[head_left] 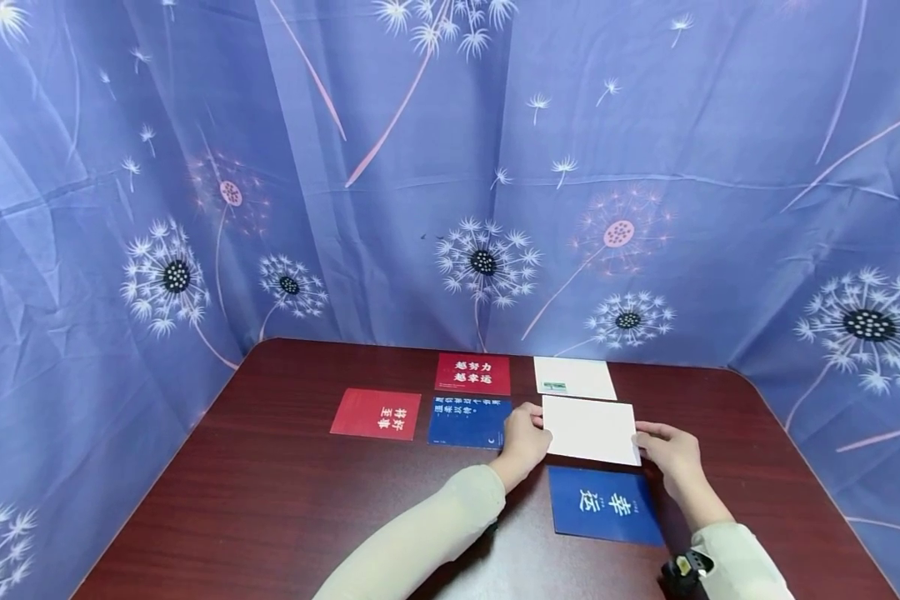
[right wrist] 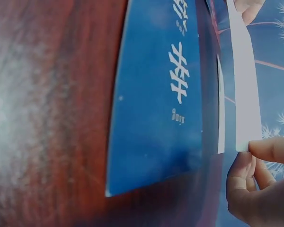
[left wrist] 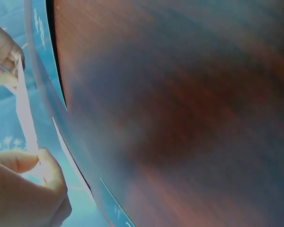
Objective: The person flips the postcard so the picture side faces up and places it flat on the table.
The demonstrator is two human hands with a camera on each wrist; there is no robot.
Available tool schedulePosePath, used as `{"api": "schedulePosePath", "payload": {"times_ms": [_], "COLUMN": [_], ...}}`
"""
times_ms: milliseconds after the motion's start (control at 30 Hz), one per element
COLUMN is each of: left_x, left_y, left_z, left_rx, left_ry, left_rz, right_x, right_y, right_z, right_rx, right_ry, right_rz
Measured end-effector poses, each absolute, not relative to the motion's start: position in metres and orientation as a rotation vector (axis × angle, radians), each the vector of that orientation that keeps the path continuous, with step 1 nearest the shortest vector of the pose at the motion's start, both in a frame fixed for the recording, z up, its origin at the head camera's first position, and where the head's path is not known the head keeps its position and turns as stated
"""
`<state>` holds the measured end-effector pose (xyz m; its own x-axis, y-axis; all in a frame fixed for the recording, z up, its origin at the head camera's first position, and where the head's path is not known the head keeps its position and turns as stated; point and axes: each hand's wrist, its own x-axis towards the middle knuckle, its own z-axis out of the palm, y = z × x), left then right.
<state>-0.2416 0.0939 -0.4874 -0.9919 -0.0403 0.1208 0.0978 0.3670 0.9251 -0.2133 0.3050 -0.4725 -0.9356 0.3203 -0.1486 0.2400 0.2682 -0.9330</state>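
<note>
A white card (head_left: 591,429) is held by both hands above the table, its blank side toward the head camera. My left hand (head_left: 523,440) pinches its left edge between thumb and fingers, as the left wrist view of that hand (left wrist: 31,189) also shows. At the opposite edge my right hand (head_left: 672,458) pinches the card; in the right wrist view its thumb and fingers (right wrist: 270,149) meet at the card's corner. Just below the white card lies a blue card (head_left: 606,504) with large white characters. Beside my left hand is another blue card (head_left: 465,422), partly covered by that hand.
A red card (head_left: 377,413) lies at the left. Farther back are a second red card (head_left: 472,373) and a white card with a small green picture (head_left: 573,377). The dark wooden table (head_left: 292,508) ends at a blue dandelion-print curtain (head_left: 390,250).
</note>
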Motion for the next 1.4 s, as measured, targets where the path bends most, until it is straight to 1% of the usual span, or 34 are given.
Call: {"api": "schedulePosePath", "payload": {"times_ms": [300, 500, 833, 1100, 1400], "left_x": [-0.243, -0.242, -0.237, -0.235, -0.232], "left_y": [0.091, 0.091, 0.098, 0.105, 0.104], "left_z": [-0.478, -0.471, -0.466, -0.458, -0.459], "left_rx": [-0.128, -0.112, -0.079, 0.005, 0.11], "left_ry": [-2.462, -2.458, -2.422, -2.347, -2.363], "left_rz": [-1.604, -1.643, -1.825, -1.884, -1.892], "right_x": [-0.212, -0.213, -0.215, -0.213, -0.208], "right_y": [0.298, 0.294, 0.292, 0.292, 0.293], "right_z": [-0.457, -0.448, -0.452, -0.449, -0.45], "right_rx": [-0.549, -0.551, -0.533, -0.62, -0.602], "right_ry": [-2.32, -2.244, -2.076, -1.91, -1.813], "right_rz": [1.74, 1.754, 1.869, 2.028, 2.128]}}
